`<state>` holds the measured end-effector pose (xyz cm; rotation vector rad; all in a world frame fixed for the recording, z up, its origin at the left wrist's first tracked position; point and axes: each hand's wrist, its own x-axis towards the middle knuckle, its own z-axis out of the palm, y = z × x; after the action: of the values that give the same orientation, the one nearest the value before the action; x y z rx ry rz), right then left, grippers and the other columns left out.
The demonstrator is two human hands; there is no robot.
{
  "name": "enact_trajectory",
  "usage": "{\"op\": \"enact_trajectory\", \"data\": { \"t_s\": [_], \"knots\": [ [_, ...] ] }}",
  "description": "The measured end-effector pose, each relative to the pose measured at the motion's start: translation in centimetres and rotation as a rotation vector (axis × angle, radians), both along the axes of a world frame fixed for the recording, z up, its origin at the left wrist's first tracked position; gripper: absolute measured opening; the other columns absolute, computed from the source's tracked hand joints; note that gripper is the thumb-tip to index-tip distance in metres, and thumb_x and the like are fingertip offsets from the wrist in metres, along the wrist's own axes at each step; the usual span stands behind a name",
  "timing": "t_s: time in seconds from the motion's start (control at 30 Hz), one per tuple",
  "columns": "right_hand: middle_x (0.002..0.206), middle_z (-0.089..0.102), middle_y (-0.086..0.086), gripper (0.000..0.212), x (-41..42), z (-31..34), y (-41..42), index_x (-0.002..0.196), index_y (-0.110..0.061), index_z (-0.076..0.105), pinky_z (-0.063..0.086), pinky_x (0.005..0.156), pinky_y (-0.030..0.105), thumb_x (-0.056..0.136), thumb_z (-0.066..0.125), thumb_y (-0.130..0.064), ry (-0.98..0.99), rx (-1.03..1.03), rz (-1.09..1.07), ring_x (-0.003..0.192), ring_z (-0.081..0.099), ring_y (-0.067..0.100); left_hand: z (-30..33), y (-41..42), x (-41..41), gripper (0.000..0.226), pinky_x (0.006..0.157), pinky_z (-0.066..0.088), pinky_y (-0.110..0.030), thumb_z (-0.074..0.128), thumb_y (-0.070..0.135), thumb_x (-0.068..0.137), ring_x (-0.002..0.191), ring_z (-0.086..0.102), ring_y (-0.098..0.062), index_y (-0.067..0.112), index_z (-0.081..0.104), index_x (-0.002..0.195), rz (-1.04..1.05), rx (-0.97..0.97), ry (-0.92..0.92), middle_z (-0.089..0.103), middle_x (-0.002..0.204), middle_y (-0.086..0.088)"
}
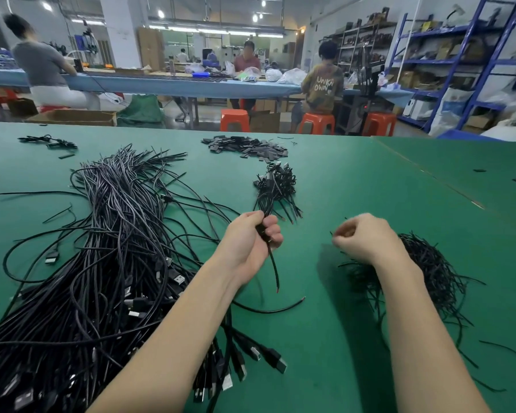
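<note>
My left hand [252, 241] grips a black cable [273, 265] above the green table [355, 180]; the cable's bare end hangs down below my fist and its upper part runs up toward a small bundle of short cables [276, 186]. My right hand [362, 238] hovers with curled fingers over a loose heap of thin black ties [432, 272] and seems to pinch a thin black strand, though blur hides the detail.
A large pile of long black USB cables [111, 263] covers the left of the table. A heap of small flat black pieces [246, 146] lies at the far middle. People sit at a blue workbench [173, 83] beyond, near orange stools [234, 120] and blue shelving [459, 61].
</note>
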<state>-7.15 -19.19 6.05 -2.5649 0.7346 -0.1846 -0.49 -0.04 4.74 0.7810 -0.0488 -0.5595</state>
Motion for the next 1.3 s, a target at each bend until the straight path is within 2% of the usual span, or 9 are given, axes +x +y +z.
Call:
{"op": "enact_trajectory", "data": {
  "t_s": [0.13, 0.37, 0.43, 0.57, 0.67, 0.87, 0.93, 1.13, 1.3],
  "knots": [
    [0.117, 0.069, 0.005, 0.027, -0.1, -0.6, 0.0, 0.106, -0.025, 0.075, 0.055, 0.095, 0.036, 0.085, 0.066, -0.009, 0.281, -0.005, 0.032, 0.104, 0.065, 0.025, -0.4, 0.0, 0.0, 0.020, 0.061, 0.041, -0.027, 0.029, 0.010, 0.107, 0.062, 0.046, -0.013, 0.017, 0.031, 0.089, -0.032, 0.073, -0.039, 0.044, 0.069, 0.001],
    [0.108, 0.070, 0.008, 0.027, 0.0, -1.3, 0.2, 0.087, -0.026, 0.080, 0.057, 0.084, 0.033, 0.085, 0.064, -0.004, 0.204, 0.011, 0.002, 0.096, 0.067, 0.027, -0.5, 0.3, 0.2, 0.020, 0.066, 0.041, -0.028, 0.028, 0.012, 0.108, 0.069, 0.053, -0.013, 0.018, 0.034, 0.089, -0.015, 0.139, -0.087, 0.047, 0.069, 0.003],
    [0.105, 0.072, 0.005, 0.031, 0.0, -1.3, 0.5, 0.085, -0.029, 0.078, 0.058, 0.084, 0.034, 0.086, 0.058, -0.005, 0.191, -0.044, 0.039, 0.092, 0.067, 0.025, -0.6, 0.2, 0.1, 0.020, 0.066, 0.041, -0.029, 0.029, 0.012, 0.107, 0.069, 0.053, -0.014, 0.018, 0.034, 0.089, -0.008, 0.140, -0.082, 0.048, 0.068, 0.003],
    [0.092, 0.071, -0.011, 0.029, 0.2, -0.8, 0.9, 0.082, -0.034, 0.070, 0.049, 0.065, 0.027, 0.088, 0.054, -0.010, 0.004, -0.065, 0.103, 0.077, 0.065, 0.014, -0.7, 0.2, 0.1, 0.019, 0.066, 0.042, -0.028, 0.029, 0.011, 0.108, 0.069, 0.052, -0.015, 0.017, 0.033, 0.090, 0.003, 0.127, -0.073, 0.048, 0.068, 0.001],
    [0.091, 0.069, -0.009, 0.021, 0.5, -0.4, 1.2, 0.091, -0.031, 0.064, 0.052, 0.061, 0.029, 0.094, 0.056, -0.012, -0.243, 0.103, 0.147, 0.065, 0.067, 0.015, -0.5, 0.2, 0.0, 0.019, 0.060, 0.046, -0.026, 0.029, 0.009, 0.108, 0.065, 0.049, -0.015, 0.015, 0.032, 0.090, 0.000, 0.053, -0.038, 0.047, 0.069, -0.001],
    [0.101, 0.060, 0.010, 0.013, 0.4, 2.0, 3.7, 0.096, -0.010, 0.055, 0.058, 0.077, 0.028, 0.101, 0.054, 0.002, -0.815, 0.937, 0.366, 0.087, 0.074, 0.021, -0.5, 0.1, -0.1, 0.020, 0.038, 0.030, -0.017, 0.029, 0.004, 0.106, 0.052, 0.036, -0.011, 0.015, 0.031, 0.089, 0.018, 0.056, -0.029, 0.044, 0.068, -0.002],
    [0.095, 0.056, 0.006, 0.017, 0.4, 2.6, 4.5, 0.094, -0.011, 0.052, 0.057, 0.083, 0.033, 0.100, 0.053, 0.005, -0.891, 1.045, 0.529, 0.094, 0.073, 0.026, -0.6, -0.1, -0.2, 0.020, 0.036, 0.023, -0.017, 0.030, 0.002, 0.105, 0.052, 0.031, -0.010, 0.014, 0.032, 0.088, 0.032, 0.126, -0.098, 0.043, 0.068, -0.001],
    [0.094, 0.065, 0.017, 0.015, 1.2, 1.3, 6.9, 0.092, -0.001, 0.051, 0.055, 0.084, 0.028, 0.098, 0.048, 0.012, -0.722, 0.573, 0.598, 0.104, 0.071, 0.020, -0.5, -0.7, -0.6, 0.014, 0.037, 0.022, -0.015, 0.038, 0.008, 0.105, 0.048, 0.030, -0.005, 0.014, 0.039, 0.092, 0.032, 0.319, -0.310, 0.048, 0.061, 0.007],
    [0.091, 0.072, 0.004, 0.025, 1.3, 0.9, 6.9, 0.086, -0.019, 0.053, 0.058, 0.079, 0.037, 0.093, 0.051, 0.004, -0.666, 0.259, 0.586, 0.095, 0.070, 0.017, -0.7, -0.6, -0.6, 0.012, 0.037, 0.021, -0.017, 0.039, 0.010, 0.101, 0.047, 0.029, -0.007, 0.016, 0.038, 0.091, 0.026, 0.409, -0.325, 0.047, 0.053, 0.011]
  ]
}}
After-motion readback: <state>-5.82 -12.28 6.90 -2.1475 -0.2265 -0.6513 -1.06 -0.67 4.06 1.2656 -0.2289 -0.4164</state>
